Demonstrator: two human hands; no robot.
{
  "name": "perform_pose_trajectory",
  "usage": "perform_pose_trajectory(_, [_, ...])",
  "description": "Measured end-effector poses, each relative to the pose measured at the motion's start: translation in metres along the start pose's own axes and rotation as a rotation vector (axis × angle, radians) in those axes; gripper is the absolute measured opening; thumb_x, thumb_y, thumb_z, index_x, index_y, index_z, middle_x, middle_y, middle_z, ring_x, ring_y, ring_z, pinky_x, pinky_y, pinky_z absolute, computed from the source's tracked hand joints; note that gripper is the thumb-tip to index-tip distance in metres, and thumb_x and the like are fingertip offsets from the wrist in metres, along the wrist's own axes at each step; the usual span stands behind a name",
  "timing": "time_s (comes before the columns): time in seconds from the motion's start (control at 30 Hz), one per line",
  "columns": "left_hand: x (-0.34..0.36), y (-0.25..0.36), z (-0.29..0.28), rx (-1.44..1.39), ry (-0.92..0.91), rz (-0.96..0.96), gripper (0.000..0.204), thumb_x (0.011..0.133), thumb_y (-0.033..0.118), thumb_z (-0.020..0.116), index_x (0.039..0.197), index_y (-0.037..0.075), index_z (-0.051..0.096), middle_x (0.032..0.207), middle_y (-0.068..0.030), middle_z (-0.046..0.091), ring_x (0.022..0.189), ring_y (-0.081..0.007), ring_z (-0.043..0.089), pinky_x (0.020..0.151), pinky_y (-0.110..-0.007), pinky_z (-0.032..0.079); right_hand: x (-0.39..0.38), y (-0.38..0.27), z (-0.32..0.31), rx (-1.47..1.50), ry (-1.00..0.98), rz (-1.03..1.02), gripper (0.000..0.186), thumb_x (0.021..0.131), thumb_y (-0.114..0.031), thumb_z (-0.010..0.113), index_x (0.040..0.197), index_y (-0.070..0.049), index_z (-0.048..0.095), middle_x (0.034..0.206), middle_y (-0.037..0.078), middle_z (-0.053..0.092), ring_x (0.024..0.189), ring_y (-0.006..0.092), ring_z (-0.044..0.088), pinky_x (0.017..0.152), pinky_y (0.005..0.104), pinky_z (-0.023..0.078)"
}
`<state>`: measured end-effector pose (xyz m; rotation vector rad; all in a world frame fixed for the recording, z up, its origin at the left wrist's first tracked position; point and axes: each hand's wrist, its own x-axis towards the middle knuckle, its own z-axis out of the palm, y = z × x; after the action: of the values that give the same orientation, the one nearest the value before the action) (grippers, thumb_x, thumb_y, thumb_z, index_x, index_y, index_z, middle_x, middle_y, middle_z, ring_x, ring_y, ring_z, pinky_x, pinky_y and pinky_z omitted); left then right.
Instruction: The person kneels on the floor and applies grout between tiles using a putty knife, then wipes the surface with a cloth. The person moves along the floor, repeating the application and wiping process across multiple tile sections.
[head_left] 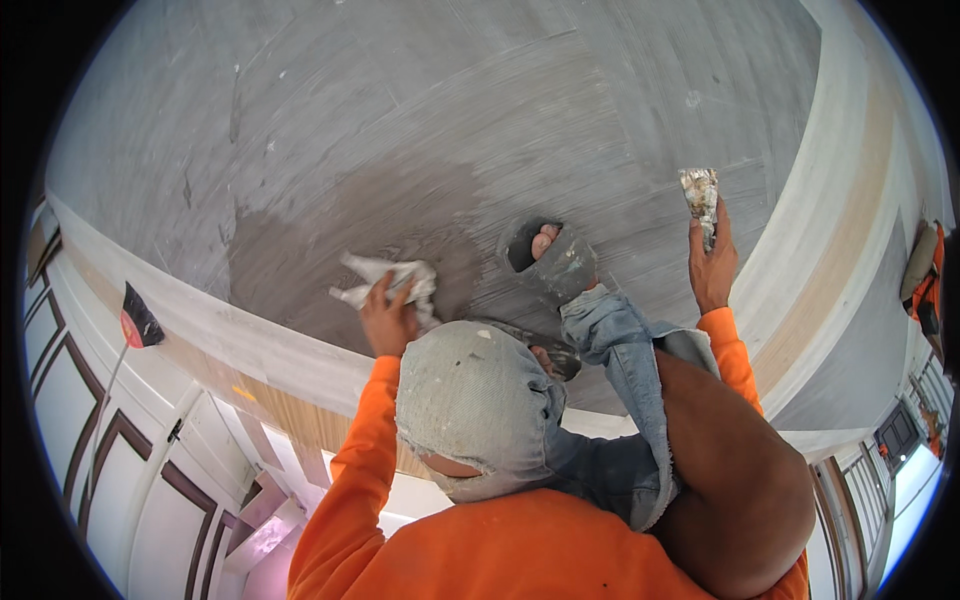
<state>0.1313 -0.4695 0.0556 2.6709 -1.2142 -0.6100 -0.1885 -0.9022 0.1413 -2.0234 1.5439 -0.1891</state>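
Observation:
My left hand [388, 320] presses a crumpled white rag [400, 272] onto a grey, streaked surface [600, 90], its fingers curled over the cloth. Around the rag spreads a darker, damp-looking patch [300, 240]. Off to the right, my right hand [713, 265] grips a putty knife [701, 195]. The knife's wide blade points away from me and is crusted with whitish and brown residue. Between my hands, one foot in a dusty grey sandal [556, 262] stands on the surface. My other foot [545, 362] is partly hidden behind my denim-covered knee [480, 395].
A pale band [230, 305] and a wood-toned strip edge the surface on the left; similar bands [830, 240] run along the right. A long-handled tool with a black and red head [140, 320] stands at the left, near white brown-trimmed doors [130, 450]. An orange and tan item [925, 280] is at far right.

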Motion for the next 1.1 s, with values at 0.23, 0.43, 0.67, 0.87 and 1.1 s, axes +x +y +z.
perform_pose_trajectory(0.23, [-0.029, -0.150, -0.033, -0.139, 0.233, -0.496, 0.033, 0.106, 0.025, 0.057, 0.122, -0.004, 0.061, 0.117, -0.0262, 0.062, 0.104, -0.0458, 0.061, 0.094, -0.050, 0.048, 0.000, -0.039, 0.004, 0.426, -0.130, 0.384, 0.055, 0.104, -0.024, 0.063, 0.154, -0.005, 0.048, 0.125, 0.016, 0.070, 0.107, 0.0295, 0.070, 0.097, 0.0412, 0.054])
perform_pose_trajectory(0.43, [0.125, 0.036, -0.126, -0.546, 0.506, -0.226, 0.051, 0.112, 0.028, 0.048, 0.151, -0.005, 0.043, 0.143, -0.0199, 0.056, 0.126, -0.0296, 0.055, 0.110, -0.039, 0.043, -0.003, -0.096, 0.036, 0.770, -0.366, -0.155, 0.073, 0.098, -0.009, 0.066, 0.162, -0.006, 0.032, 0.135, 0.015, 0.062, 0.111, 0.0223, 0.064, 0.096, 0.0365, 0.054])
perform_pose_trajectory(0.67, [0.195, 0.169, -0.149, -1.350, -0.291, 0.026, 0.069, 0.112, 0.054, 0.038, 0.157, 0.002, 0.044, 0.155, -0.0157, 0.049, 0.140, -0.0250, 0.050, 0.117, -0.039, 0.040, 0.007, -0.214, 0.046, 0.871, -0.519, -0.356, 0.075, 0.098, -0.015, 0.064, 0.163, -0.003, 0.029, 0.142, 0.026, 0.051, 0.127, 0.0323, 0.055, 0.109, 0.0438, 0.045])
perform_pose_trajectory(0.87, [0.190, 0.233, -0.140, -1.596, -0.461, -0.150, 0.069, 0.111, 0.056, 0.040, 0.155, 0.004, 0.046, 0.146, -0.0119, 0.058, 0.137, -0.0243, 0.055, 0.114, -0.040, 0.046, 0.000, -0.203, 0.043, 0.735, -0.503, -0.420, 0.081, 0.094, -0.031, 0.071, 0.160, -0.004, 0.035, 0.142, 0.027, 0.038, 0.128, 0.0423, 0.045, 0.109, 0.0508, 0.043])
perform_pose_trajectory(1.1, [0.202, 0.249, -0.158, -1.914, -0.442, -0.122, 0.062, 0.114, 0.049, 0.033, 0.161, 0.008, 0.038, 0.153, -0.0123, 0.052, 0.140, -0.0255, 0.053, 0.120, -0.042, 0.042, 0.006, -0.196, 0.016, 0.534, -0.332, -0.299, 0.074, 0.094, -0.032, 0.072, 0.157, -0.007, 0.043, 0.153, 0.026, 0.046, 0.144, 0.0450, 0.042, 0.116, 0.0505, 0.040])
